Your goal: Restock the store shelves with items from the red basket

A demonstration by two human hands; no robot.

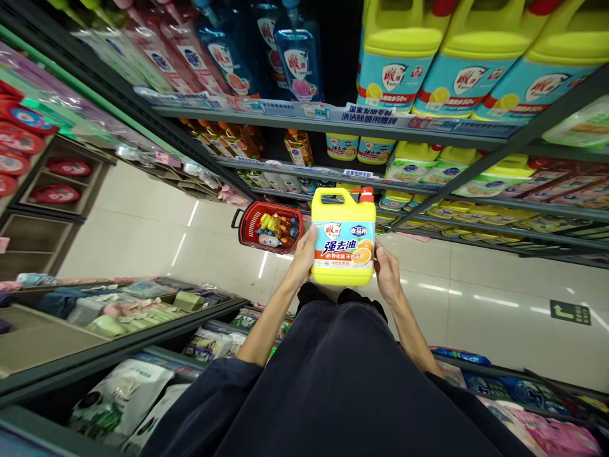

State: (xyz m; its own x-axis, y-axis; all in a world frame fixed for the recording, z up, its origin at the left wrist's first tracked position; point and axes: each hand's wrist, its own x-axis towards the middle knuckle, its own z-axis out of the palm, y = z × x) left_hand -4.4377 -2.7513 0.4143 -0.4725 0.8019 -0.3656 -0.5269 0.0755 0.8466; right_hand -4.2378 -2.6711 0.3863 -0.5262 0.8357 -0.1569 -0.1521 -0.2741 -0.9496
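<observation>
Between my two hands is a large yellow jug of dish soap (pixel 343 238), upright, with a red cap, a top handle and a label with oranges facing me. My left hand (pixel 304 254) grips its left side, and my right hand (pixel 387 268) holds its right side; the fingers behind the jug are partly hidden. To the left of the jug, a red shopping basket (pixel 245 236) stands on the floor with several bottles in it, among them yellow and amber ones.
Ahead rises a shelf rack (pixel 304 115) with bottles and similar yellow jugs (pixel 399 54) on several levels. Behind me, lower shelves hold packaged goods (pixel 126 390). The tiled floor (pixel 419 263) runs between them, with a green arrow sign (pixel 569 312) at right.
</observation>
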